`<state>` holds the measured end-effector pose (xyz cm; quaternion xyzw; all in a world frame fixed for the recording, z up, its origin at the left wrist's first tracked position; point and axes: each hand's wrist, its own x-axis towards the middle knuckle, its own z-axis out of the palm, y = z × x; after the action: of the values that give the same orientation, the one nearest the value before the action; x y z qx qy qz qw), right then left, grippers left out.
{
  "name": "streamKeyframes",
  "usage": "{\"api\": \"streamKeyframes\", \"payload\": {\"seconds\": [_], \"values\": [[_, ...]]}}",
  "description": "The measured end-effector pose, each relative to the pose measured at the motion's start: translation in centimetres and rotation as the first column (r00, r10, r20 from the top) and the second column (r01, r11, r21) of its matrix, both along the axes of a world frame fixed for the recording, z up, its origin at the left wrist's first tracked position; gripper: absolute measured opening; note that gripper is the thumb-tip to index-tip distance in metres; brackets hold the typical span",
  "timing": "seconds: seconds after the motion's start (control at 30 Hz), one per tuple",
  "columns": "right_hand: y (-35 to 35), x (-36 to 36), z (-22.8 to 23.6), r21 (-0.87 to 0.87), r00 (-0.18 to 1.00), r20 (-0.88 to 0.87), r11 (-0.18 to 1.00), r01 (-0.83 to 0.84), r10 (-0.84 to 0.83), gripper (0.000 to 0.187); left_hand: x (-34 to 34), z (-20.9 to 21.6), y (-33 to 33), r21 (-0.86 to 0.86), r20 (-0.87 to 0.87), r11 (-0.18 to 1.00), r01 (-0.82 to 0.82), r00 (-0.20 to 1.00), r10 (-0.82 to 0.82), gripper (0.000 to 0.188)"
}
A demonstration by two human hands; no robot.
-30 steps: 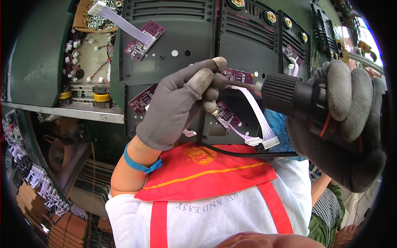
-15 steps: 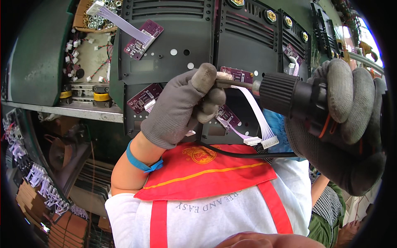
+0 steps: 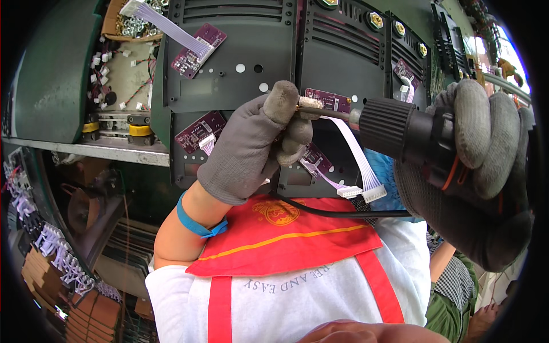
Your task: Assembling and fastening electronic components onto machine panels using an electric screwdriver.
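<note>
In my gloved right hand (image 3: pixel 474 166) is a black electric screwdriver (image 3: pixel 394 128), held level with its ribbed nose pointing left. Its metal bit (image 3: pixel 329 112) reaches to the fingertips of my left hand (image 3: pixel 246 143). That hand, in a grey glove, pinches at the bit's tip; whatever small piece sits between thumb and fingers is too small to make out. Beneath both hands lie dark metal panels (image 3: pixel 229 57) carrying purple circuit boards (image 3: pixel 329 100). A white ribbon cable (image 3: pixel 351 146) with a white plug runs from beside the bit toward my apron.
At upper left, a cardboard box (image 3: pixel 117 26) holds loose metal hardware, above small white-plugged wires (image 3: pixel 134 77). A metal rail (image 3: pixel 114 150) borders the bench. A black cord (image 3: pixel 343 214) crosses before my red apron (image 3: pixel 280 240). Another person's arm (image 3: pixel 441 260) shows at lower right.
The left thumb and fingertips have shifted slightly around the bit's tip. The screwdriver has stayed almost in place, and the panels look the same.
</note>
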<state>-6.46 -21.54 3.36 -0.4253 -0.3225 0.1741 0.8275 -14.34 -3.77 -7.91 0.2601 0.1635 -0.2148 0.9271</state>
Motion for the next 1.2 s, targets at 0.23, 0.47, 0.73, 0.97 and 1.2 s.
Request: {"api": "streamKeyframes", "payload": {"seconds": [0.23, 0.47, 0.73, 0.97, 1.2], "values": [[0.6, 0.8, 0.1, -0.069, 0.976, 0.105, 0.981, -0.182, 0.189, 0.026, -0.2, 0.3, 0.3, -0.189, 0.006, 0.982, 0.007, 1.0, -0.006, 0.041], [1.2, -1.0, 0.8, -0.207, 0.999, -0.022, 0.978, -0.041, 0.037, 0.022, 0.4, 1.4, -0.3, -0.081, -0.105, 0.995, -0.058, 0.993, 0.049, 0.051], [-0.4, -0.8, 2.2, -0.333, 0.994, -0.104, 0.943, -0.005, -0.032, 0.021, -0.3, 0.8, -0.4, -0.141, -0.071, 0.989, -0.049, 0.997, 0.039, 0.044], [0.7, -1.3, 1.0, -0.177, 0.994, -0.102, 0.984, 0.023, -0.042, 0.023, -0.3, 0.9, -0.4, -0.149, -0.075, 0.988, -0.026, 0.997, 0.015, 0.047], [-0.2, 1.0, 0.3, -0.307, 0.982, -0.017, 0.933, -0.186, 0.19, 0.024, -2.4, 3.0, 1.1, 0.392, -0.185, 0.903, 0.179, 0.976, -0.113, 0.058]]}}
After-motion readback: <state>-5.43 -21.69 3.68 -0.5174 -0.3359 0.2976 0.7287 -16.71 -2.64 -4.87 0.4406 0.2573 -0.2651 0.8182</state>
